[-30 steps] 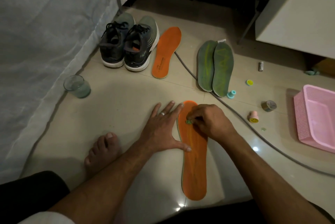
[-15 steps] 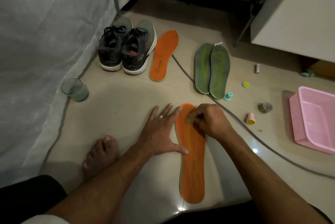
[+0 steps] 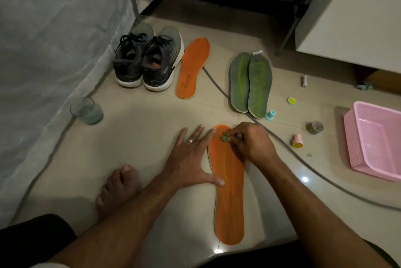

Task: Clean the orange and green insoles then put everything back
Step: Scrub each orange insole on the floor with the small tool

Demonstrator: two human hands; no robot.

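Hand (image 3: pixel 249 144) pinches small green lump (image 3: pixel 224 138).

Your left hand (image 3: pixel 191 159) is lying flat with its fingers spread and straight, thumb stretched out to the right. Your right hand (image 3: pixel 251 144) is curling its fingertips (image 3: pixel 233 136) together in a pinch. Both forearms are reaching forward, and your bare foot (image 3: pixel 118 187) is resting to the left.

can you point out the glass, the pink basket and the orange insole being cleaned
glass (image 3: pixel 86 111), head view, on its clear side wall
pink basket (image 3: pixel 355 144), head view, on its left wall
orange insole being cleaned (image 3: pixel 230 209), head view, on the bare middle of its top surface
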